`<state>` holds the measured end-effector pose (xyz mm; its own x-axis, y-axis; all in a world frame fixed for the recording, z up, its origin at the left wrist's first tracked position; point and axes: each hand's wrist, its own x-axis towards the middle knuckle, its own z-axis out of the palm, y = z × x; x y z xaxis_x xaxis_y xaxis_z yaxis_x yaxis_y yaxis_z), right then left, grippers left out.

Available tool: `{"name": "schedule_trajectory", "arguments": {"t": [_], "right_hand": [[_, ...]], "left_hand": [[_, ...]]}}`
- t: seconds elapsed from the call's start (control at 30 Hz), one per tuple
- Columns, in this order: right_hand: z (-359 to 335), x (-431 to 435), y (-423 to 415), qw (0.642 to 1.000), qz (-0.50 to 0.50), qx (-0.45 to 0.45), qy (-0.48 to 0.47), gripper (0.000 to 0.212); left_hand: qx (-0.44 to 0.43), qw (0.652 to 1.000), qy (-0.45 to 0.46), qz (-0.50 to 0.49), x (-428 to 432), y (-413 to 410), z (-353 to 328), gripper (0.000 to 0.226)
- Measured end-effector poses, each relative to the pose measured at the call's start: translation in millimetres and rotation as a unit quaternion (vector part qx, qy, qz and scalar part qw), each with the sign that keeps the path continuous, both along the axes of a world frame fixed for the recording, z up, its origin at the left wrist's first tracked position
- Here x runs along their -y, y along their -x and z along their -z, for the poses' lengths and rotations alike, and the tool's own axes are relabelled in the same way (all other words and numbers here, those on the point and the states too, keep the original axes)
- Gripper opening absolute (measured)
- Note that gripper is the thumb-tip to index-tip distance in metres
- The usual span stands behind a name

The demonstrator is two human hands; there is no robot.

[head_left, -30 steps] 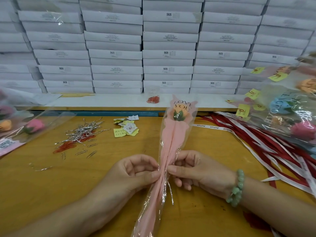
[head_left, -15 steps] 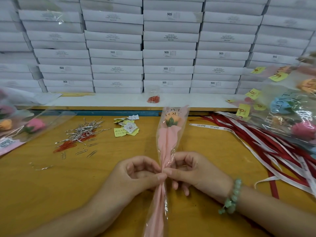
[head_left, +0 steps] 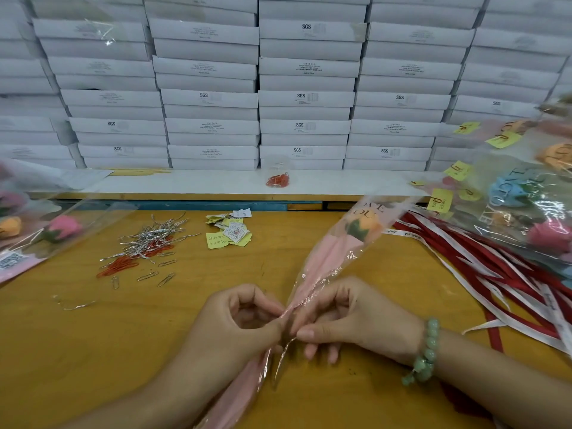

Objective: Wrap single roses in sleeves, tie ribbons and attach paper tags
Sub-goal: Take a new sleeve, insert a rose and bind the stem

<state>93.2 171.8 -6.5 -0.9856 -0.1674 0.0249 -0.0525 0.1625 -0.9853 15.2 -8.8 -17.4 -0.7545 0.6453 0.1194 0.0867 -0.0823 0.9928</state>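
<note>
An orange rose in a clear and pink sleeve [head_left: 332, 258] lies on the wooden table, its head pointing to the far right. My left hand [head_left: 238, 323] pinches the gathered sleeve at its narrow waist. My right hand [head_left: 349, 317] pinches a silver twist tie [head_left: 283, 356] at the same spot; the tie's loose ends hang down toward me. Paper tags and yellow notes [head_left: 230, 232] lie further back, and red and white ribbons [head_left: 495, 280] spread over the right side.
Silver twist ties and paper clips [head_left: 148, 243] are scattered at the left. Wrapped roses lie at the left edge [head_left: 46, 233] and are piled at the right [head_left: 526, 196]. Stacked white boxes [head_left: 306, 97] form a wall behind the table.
The rose's head has swung from straight ahead to the far right. Both hands stayed pinched at the sleeve's waist, working the tie there.
</note>
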Motion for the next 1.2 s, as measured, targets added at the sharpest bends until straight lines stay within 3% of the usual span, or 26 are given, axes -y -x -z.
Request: {"name": "schedule_trajectory", "arguments": {"t": [0.13,0.23,0.3,0.37,0.47,0.53,0.77,0.97,1.2], "right_hand": [[-5,1,-4,0.998,-0.036,-0.050,0.029,0.008],[-5,6,-6,0.987,0.072,-0.141,0.036,0.002],[-4,6,-7,0.959,0.172,-0.221,0.029,0.008],[-4,4,-8,0.920,0.238,-0.309,-0.043,0.009],[-4,4,-10,0.857,0.253,-0.388,-0.226,0.008],[-3,6,-11,0.832,0.247,-0.392,-0.305,0.006],[-4,11,-14,0.810,0.213,-0.320,-0.443,0.008],[-6,14,-17,0.828,0.184,-0.313,-0.428,0.014],[-6,14,-15,0.846,0.152,-0.302,-0.413,0.012]], "left_hand": [[-0.034,0.999,0.021,-0.015,0,1,1,0.014],[-0.041,0.998,0.042,-0.025,0,2,1,0.021],[-0.046,0.997,0.060,-0.022,0,0,0,0.018],[-0.054,0.996,0.069,-0.021,0,-1,0,0.017],[-0.059,0.996,0.070,-0.018,-1,-5,-2,0.012],[-0.063,0.996,0.064,-0.014,-2,-7,-4,0.011],[-0.085,0.994,0.059,-0.031,0,-8,-6,0.031],[-0.120,0.990,0.073,-0.025,2,-1,0,0.007],[-0.060,0.998,0.018,-0.014,0,3,2,0.019]]}}
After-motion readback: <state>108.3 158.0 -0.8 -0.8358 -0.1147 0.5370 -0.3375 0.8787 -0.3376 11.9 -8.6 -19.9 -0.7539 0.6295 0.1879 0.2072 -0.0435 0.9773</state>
